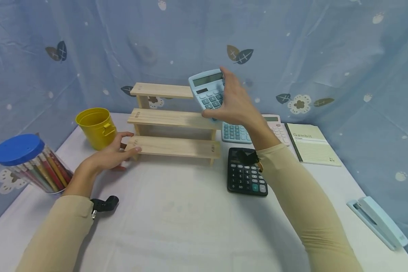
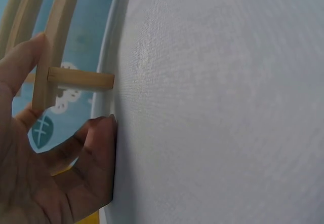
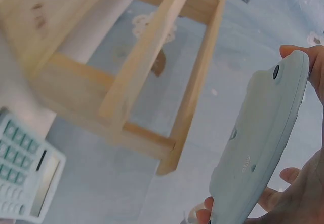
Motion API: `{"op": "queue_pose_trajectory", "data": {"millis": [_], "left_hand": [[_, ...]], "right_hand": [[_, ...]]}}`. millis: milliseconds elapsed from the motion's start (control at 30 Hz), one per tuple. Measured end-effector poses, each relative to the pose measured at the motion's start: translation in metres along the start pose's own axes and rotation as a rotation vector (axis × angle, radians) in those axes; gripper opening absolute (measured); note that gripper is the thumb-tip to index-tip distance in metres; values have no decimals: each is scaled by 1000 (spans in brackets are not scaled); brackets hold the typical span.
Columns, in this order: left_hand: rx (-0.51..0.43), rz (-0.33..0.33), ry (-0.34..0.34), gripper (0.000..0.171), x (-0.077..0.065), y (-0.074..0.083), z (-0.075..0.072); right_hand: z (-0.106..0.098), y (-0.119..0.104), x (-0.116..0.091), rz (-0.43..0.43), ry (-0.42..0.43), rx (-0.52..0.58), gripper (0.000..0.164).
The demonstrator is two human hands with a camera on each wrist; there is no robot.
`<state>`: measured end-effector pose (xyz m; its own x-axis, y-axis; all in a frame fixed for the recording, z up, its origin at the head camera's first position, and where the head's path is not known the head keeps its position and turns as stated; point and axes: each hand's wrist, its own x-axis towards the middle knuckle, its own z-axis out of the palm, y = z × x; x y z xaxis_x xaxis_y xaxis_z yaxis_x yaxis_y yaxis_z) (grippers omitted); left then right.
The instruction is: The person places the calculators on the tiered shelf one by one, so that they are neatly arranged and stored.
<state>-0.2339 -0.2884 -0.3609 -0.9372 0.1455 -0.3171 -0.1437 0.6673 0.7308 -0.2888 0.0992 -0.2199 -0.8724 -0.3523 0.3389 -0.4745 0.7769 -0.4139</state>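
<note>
My right hand point(image 1: 237, 101) grips a light blue calculator point(image 1: 207, 90) by its edges, raised at the right end of the three-tier wooden shelf point(image 1: 173, 146), its keys facing me. From the right wrist view, the back of this calculator point(image 3: 255, 133) shows beside the shelf frame point(image 3: 136, 72). At the shelf's left end, my left hand point(image 1: 107, 156) pinches the lowest board, with the thumb on its top face. The left wrist view shows the board point(image 2: 56, 36) between thumb and index finger, while the other fingers are bent near the white tabletop.
A yellow bucket point(image 1: 96, 128) and a blue-lidded jar of pens point(image 1: 37, 166) stand at left. Right of the shelf lie a second blue calculator point(image 1: 234, 133), a pinkish-white calculator point(image 1: 280, 130), a black calculator point(image 1: 241, 175) and a notebook point(image 1: 312, 145). A light blue stapler point(image 1: 377, 221) is far right.
</note>
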Motion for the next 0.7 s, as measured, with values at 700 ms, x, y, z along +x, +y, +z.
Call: {"op": "queue_pose_trajectory", "data": {"millis": [700], "left_hand": [[-28,45,-9,97,4,-3,1]], "right_hand": [[32,-37,50,77,-68,-20,117]]}}
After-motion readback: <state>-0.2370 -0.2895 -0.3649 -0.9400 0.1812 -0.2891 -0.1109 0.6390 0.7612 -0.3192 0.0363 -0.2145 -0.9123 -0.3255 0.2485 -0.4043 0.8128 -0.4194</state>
